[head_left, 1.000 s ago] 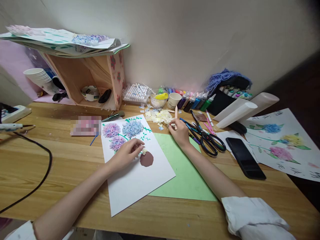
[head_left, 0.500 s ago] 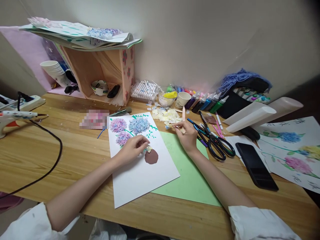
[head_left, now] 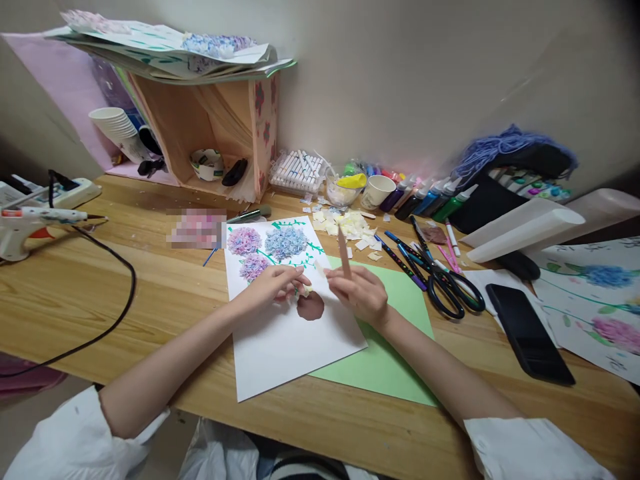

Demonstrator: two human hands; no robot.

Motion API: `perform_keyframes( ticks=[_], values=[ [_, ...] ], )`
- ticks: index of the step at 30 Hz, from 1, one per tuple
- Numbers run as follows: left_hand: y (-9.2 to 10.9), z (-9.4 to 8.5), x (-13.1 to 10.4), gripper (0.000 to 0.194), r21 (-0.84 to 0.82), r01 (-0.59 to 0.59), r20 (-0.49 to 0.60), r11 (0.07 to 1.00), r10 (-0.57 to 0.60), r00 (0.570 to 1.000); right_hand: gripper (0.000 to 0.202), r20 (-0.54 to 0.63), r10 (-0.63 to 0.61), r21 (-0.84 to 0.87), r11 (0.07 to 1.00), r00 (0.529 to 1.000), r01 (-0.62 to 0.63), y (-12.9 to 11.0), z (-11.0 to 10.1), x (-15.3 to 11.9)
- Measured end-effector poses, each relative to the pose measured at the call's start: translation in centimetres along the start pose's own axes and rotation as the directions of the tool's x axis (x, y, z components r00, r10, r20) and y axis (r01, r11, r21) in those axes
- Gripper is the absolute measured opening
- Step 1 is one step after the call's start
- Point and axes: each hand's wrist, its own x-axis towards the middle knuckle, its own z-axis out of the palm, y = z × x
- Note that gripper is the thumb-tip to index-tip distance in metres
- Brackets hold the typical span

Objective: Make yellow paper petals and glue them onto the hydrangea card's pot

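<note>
A white sheet [head_left: 280, 360] lies on the desk, with pink, purple and blue paper flower heads [head_left: 286, 240] near its top. On it is a brown paper disc [head_left: 311, 306] with pale yellow paper petals [head_left: 305, 291] at its upper left edge. My left hand [head_left: 275, 285] rests over the sheet, fingers curled and closed at these petals; the exact grip is partly hidden. My right hand [head_left: 360, 293] is closed around a flat wooden-coloured stick [head_left: 344, 252] pointing up. A pale paper scrap [head_left: 321, 269] sticks out at its fingertips, just right of the disc.
Yellow paper scraps [head_left: 350, 225] lie behind the sheet, and green paper [head_left: 385, 367] beneath it. To the right are black scissors [head_left: 447, 299], pens [head_left: 403, 260] and a phone [head_left: 530, 333]. A glue gun [head_left: 37, 220] with its cable is at left. Paint bottles [head_left: 425, 200] stand along the wall.
My right hand has come from the yellow scraps towards the brown disc, bringing a pale paper scrap and the stick. My left hand stays by the petals, its fingers shifted slightly. The view has tilted slightly.
</note>
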Motion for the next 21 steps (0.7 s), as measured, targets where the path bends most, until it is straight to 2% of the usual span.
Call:
perform_keyframes(
  ticks=[2,4,6,8,10,12,13,15,17,21],
  values=[
    [0.2,-0.4,-0.1,0.041,-0.055,0.059,0.035,0.997,-0.058,0.998,0.011,0.041,-0.155,0.033,0.988,0.987,0.153,-1.1,0.1,0.8],
    [0.3,-0.8,-0.3,0.036,-0.016,0.054,0.025,0.998,-0.054,0.998,0.007,0.061,-0.253,0.047,0.967,0.966,0.250,-1.7,0.2,1.5],
    [0.4,-1.2,-0.4,0.030,0.077,0.017,0.024,0.997,-0.019,1.000,0.007,0.074,-0.291,0.053,0.956,0.954,0.287,-1.8,0.4,1.8],
    [0.2,-1.4,-0.4,0.026,0.168,-0.026,0.019,0.985,0.023,1.000,0.008,0.083,-0.267,0.084,0.962,0.960,0.260,-1.7,0.7,1.6],
    [0.0,-1.5,-0.3,0.025,0.230,-0.058,-0.007,0.971,0.061,0.998,0.019,0.099,-0.147,0.160,0.979,0.984,0.130,-1.6,0.9,0.9],
    [-0.3,-1.6,-0.1,0.022,0.284,-0.081,-0.034,0.956,0.094,0.995,0.028,0.114,0.088,0.241,0.964,0.990,-0.113,-1.5,1.0,0.2],
    [-0.4,-1.6,0.0,0.020,0.312,-0.088,-0.040,0.946,0.106,0.994,0.030,0.114,0.223,0.287,0.925,0.968,-0.247,-1.5,0.9,-0.1],
    [-0.6,-1.6,0.0,0.017,0.364,-0.093,-0.036,0.927,0.114,0.993,0.032,0.102,0.446,0.387,0.806,0.889,-0.449,-1.4,0.9,-0.6],
    [-0.7,-1.7,0.0,0.016,0.402,-0.097,-0.020,0.910,0.114,0.993,0.034,0.092,0.556,0.462,0.711,0.826,-0.530,-1.2,0.9,-0.7],
    [-0.9,-1.5,0.0,0.016,0.436,-0.144,0.008,0.888,0.156,0.988,0.040,0.061,0.586,0.500,0.683,0.808,-0.533,-1.1,1.1,-0.7]
  ],
)
